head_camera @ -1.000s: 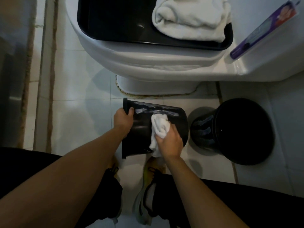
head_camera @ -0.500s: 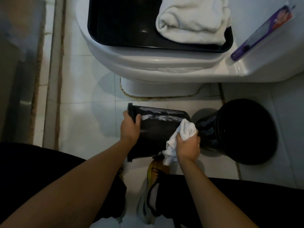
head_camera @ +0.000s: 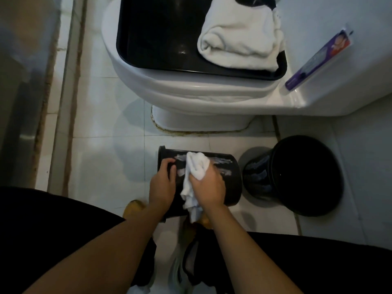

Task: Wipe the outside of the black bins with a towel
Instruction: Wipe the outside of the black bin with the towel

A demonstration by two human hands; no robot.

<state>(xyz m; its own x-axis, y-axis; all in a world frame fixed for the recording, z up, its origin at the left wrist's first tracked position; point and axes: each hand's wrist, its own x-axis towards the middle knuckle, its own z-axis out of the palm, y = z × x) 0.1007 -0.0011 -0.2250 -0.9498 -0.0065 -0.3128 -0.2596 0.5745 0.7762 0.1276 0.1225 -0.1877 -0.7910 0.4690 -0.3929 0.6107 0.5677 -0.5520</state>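
Bathroom floor (head_camera: 101, 149): left hand (head_camera: 162, 187) gripping tipped black bin (head_camera: 229, 179), right hand (head_camera: 209, 186) clutching white towel (head_camera: 196, 164), pressing against bin side.

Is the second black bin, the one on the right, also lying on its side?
No, the second black bin stands on the floor tiles, while only the bin held by the hands lies on its side.

left hand (head_camera: 162, 187): fingers curled, gripping | right hand (head_camera: 209, 186): clenched, pressing down | forearms extended
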